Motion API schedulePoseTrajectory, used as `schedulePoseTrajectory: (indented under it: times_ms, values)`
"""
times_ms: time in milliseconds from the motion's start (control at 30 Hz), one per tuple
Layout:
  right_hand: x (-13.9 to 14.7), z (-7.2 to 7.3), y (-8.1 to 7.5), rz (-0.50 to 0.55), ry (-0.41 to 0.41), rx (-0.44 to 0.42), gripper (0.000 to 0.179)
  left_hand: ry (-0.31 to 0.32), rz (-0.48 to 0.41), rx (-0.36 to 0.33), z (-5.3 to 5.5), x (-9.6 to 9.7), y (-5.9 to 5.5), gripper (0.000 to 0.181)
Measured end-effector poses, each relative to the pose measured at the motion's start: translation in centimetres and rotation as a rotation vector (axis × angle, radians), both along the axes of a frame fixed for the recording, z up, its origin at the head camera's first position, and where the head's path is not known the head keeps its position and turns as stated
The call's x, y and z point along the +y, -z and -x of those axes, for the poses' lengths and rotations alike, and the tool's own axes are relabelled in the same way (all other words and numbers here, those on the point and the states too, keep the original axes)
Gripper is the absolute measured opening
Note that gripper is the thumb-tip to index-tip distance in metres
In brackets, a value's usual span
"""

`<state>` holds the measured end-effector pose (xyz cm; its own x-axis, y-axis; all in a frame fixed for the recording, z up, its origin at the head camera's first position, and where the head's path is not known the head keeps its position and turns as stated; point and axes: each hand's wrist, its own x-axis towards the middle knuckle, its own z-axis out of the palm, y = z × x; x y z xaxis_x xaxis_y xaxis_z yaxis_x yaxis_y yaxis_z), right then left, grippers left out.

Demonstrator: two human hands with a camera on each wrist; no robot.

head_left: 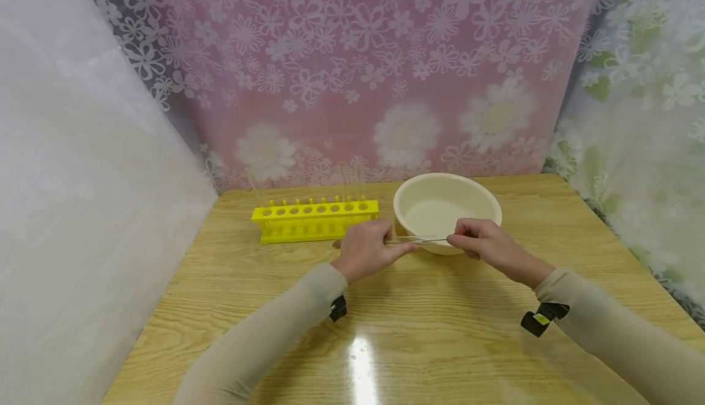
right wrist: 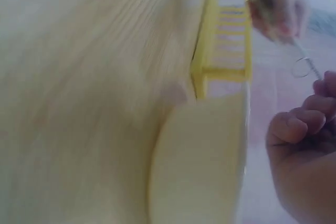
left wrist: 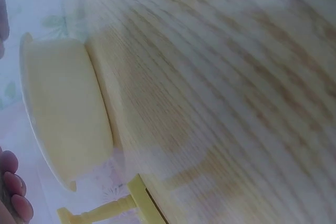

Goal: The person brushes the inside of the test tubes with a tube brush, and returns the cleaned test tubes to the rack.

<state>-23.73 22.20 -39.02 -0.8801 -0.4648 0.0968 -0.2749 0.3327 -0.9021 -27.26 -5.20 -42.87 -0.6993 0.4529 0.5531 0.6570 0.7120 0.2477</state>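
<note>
My left hand point(head_left: 368, 247) grips a clear glass test tube point(head_left: 426, 237) held level, its mouth facing right. In the right wrist view the round mouth shows as a thin ring. My right hand point(head_left: 484, 243) pinches the thin twisted wire handle point(head_left: 439, 240) of a test tube brush, which runs into the tube. A brownish tip point(head_left: 337, 243) pokes out on the far side of the left hand. Both hands are over the near rim of a cream basin point(head_left: 404, 206). In the left wrist view only fingertips point(left wrist: 14, 184) show at the edge.
A yellow test tube rack point(head_left: 308, 211) stands left of the basin, with one glass tube point(head_left: 256, 189) in its left end and a few more tubes point(head_left: 352, 182) at its right end. The wooden table point(head_left: 440, 325) is bordered by patterned cloth at the back and sides.
</note>
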Motion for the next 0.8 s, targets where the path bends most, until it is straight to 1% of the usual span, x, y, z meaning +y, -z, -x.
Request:
schedulePoseTrajectory:
  times_ms: [67, 100, 133, 167, 200, 233, 267, 300, 367, 400, 433, 500, 567, 633, 667, 733, 800]
  values:
    - [-0.1, 0.1, -0.1, 0.107, 0.006, -0.201, 0.032, -0.001, 0.018, 0.027, 0.0, 0.1, 0.0, 0.054]
    - [-0.1, 0.2, -0.1, 0.151, 0.015, -0.282, 0.033, -0.004, 0.027, 0.04, 0.0, 0.1, 0.1, 0.054]
    - [-0.2, 0.2, -0.1, 0.178, 0.027, -0.337, 0.033, -0.005, 0.037, 0.049, 0.1, 0.1, 0.2, 0.054]
    - [-0.2, 0.3, 0.0, 0.183, 0.036, -0.355, 0.033, -0.005, 0.044, 0.055, 0.1, 0.1, 0.2, 0.054]
    - [-0.3, 0.3, 0.1, 0.162, 0.051, -0.337, 0.032, -0.006, 0.055, 0.058, 0.1, 0.1, 0.3, 0.053]
    - [-0.3, 0.3, 0.2, 0.119, 0.06, -0.271, 0.03, -0.008, 0.061, 0.054, 0.1, 0.1, 0.4, 0.054]
    - [-0.3, 0.2, 0.4, 0.054, 0.064, -0.168, 0.027, -0.007, 0.058, 0.043, 0.1, 0.0, 0.4, 0.054]
    - [-0.3, 0.2, 0.6, -0.024, 0.07, -0.039, 0.024, -0.008, 0.059, 0.029, 0.2, 0.0, 0.4, 0.054]
    - [-0.2, 0.2, 1.0, -0.193, 0.08, 0.274, 0.015, -0.012, 0.055, -0.004, 0.1, -0.1, 0.3, 0.054]
    - [-0.2, 0.3, 1.1, -0.266, 0.087, 0.435, 0.011, -0.017, 0.051, -0.02, 0.2, -0.1, 0.3, 0.054]
    - [-0.1, 0.4, 1.3, -0.326, 0.084, 0.595, 0.01, -0.022, 0.045, -0.036, 0.1, -0.2, 0.2, 0.055]
    - [0.0, 0.5, 1.5, -0.407, 0.061, 0.867, 0.017, -0.034, 0.041, -0.058, 0.1, -0.3, 0.0, 0.055]
    - [0.0, 0.8, 1.5, -0.442, 0.028, 1.099, 0.026, -0.045, 0.035, -0.072, 0.1, -0.3, -0.2, 0.055]
    - [0.0, 1.0, 1.5, -0.461, -0.001, 1.276, 0.035, -0.051, 0.032, -0.082, 0.1, -0.3, -0.2, 0.054]
    - [0.0, 1.1, 1.4, -0.464, -0.014, 1.341, 0.036, -0.053, 0.03, -0.083, 0.1, -0.3, -0.2, 0.054]
    - [-0.1, 1.3, 1.3, -0.482, -0.035, 1.443, 0.034, -0.058, 0.032, -0.084, 0.1, -0.3, -0.2, 0.055]
    - [-0.1, 1.4, 1.3, -0.52, -0.046, 1.507, 0.034, -0.061, 0.033, -0.084, 0.0, -0.3, -0.2, 0.055]
